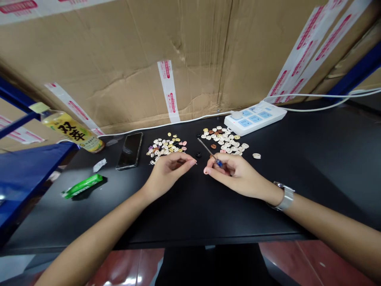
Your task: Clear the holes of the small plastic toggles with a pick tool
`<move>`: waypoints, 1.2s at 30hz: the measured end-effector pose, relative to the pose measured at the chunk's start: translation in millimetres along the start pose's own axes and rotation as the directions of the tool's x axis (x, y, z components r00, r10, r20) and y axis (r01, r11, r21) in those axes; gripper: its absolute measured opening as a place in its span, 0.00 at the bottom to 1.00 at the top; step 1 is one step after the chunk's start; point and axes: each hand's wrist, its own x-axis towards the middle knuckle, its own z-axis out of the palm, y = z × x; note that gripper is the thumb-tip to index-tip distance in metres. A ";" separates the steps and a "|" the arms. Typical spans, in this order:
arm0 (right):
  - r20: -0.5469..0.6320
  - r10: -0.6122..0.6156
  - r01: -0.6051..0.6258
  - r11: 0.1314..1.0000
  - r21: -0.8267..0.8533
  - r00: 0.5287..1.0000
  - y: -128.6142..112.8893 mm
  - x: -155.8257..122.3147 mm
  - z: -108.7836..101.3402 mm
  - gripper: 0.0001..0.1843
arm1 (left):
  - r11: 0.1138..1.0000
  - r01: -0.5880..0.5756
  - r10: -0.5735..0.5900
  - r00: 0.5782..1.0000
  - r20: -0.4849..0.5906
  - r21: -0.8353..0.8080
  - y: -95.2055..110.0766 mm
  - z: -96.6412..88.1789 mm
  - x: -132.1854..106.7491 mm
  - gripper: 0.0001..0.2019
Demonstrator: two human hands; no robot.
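Head view: my left hand (166,171) is over the table (190,222), thumb and forefinger pinched on a tiny piece (195,161), mostly hidden by the fingertips. My right hand (242,174) has its fingers wrapped round a screwdriver (207,149), blue at the handle, its shaft slanting away and to the left; whether those fingertips also grasp a piece, I cannot tell. Just beyond my left fingers lies the left pile (165,148), small and mixed in colour. Beyond my right hand lies the right pile (228,139), mostly cream, near the power strip (255,118). One pale chip (256,155) sits apart to its right. A phone (130,151) lies left of the left pile, with a green packet (83,186) and a bottle (73,129) farther left. I wear a watch (286,197) on my right wrist.
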 end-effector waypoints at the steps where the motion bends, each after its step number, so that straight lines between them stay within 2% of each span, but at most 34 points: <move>1: -0.007 -0.006 0.006 1.000 -0.013 1.000 1.0 0.4 -0.6 0.13 | 0.994 -0.041 0.040 0.999 0.008 0.100 -1.9 -5.8 3.0 0.08; 3: -0.020 -0.014 0.013 1.000 -0.027 1.000 2.6 1.3 -1.5 0.13 | 0.968 -0.088 0.087 0.996 0.016 0.237 -8.2 -17.2 8.9 0.08; 6: -0.033 -0.011 0.010 1.000 -0.027 0.999 3.4 2.1 -1.8 0.13 | 0.925 -0.122 0.088 0.990 0.108 0.361 -19.2 -30.3 15.4 0.09; 9: -0.031 -0.002 0.001 1.000 -0.027 1.000 3.3 2.0 -1.9 0.13 | 0.795 -0.268 0.237 0.963 0.128 0.545 -23.2 -36.7 17.3 0.10; 12: -0.039 -0.003 0.001 0.998 -0.061 0.999 4.9 3.2 -3.3 0.13 | 0.661 -0.347 0.384 0.918 0.097 0.665 -18.4 -37.6 15.2 0.12; 13: -0.050 -0.008 0.004 0.996 -0.087 0.999 5.9 4.6 -4.2 0.13 | 0.620 -0.378 0.416 0.901 0.120 0.687 -16.0 -36.9 13.8 0.12; 15: -0.082 -0.019 0.006 0.989 -0.151 0.996 8.1 10.2 -6.4 0.13 | 0.530 -0.480 0.438 0.861 0.259 0.699 -11.8 -33.2 10.1 0.10; 16: -0.095 -0.022 0.004 0.984 -0.181 0.995 8.9 14.4 -7.6 0.13 | 0.483 -0.550 0.421 0.828 0.370 0.681 -10.6 -30.1 7.7 0.10; 18: -0.106 -0.017 -0.008 0.973 -0.231 0.994 8.8 25.4 -9.5 0.13 | 0.423 -0.682 0.367 0.731 0.576 0.597 -10.4 -21.7 2.2 0.12; 20: -0.073 0.003 -0.025 0.956 -0.292 0.997 6.0 38.9 -10.5 0.13 | 0.428 -0.737 0.366 0.670 0.645 0.523 -12.8 -11.8 -4.0 0.12; 22: -0.019 0.028 -0.033 0.934 -0.357 0.999 1.1 53.8 -10.1 0.14 | 0.468 -0.748 0.396 0.654 0.645 0.471 -16.1 -3.0 -9.8 0.12; 25: 0.017 0.044 -0.033 0.905 -0.424 0.999 -4.9 77.5 -7.4 0.12 | 0.471 -0.711 0.379 0.697 0.608 0.522 -19.8 3.8 -15.0 0.12; 30: 0.044 0.086 -0.051 0.856 -0.515 0.995 -3.4 109.0 -0.6 0.09 | 0.417 -0.592 0.271 0.805 0.527 0.690 -23.3 1.2 -12.7 0.13; 33: 0.001 0.037 -0.031 0.825 -0.565 0.999 -2.9 114.0 -1.1 0.10 | 0.400 -0.500 0.238 0.866 0.439 0.768 -25.4 -1.3 -10.0 0.13; 36: -0.050 -0.038 0.003 0.821 -0.570 0.998 -6.1 106.3 -10.2 0.14 | 0.398 -0.438 0.264 0.896 0.356 0.806 -26.7 -2.6 -8.7 0.12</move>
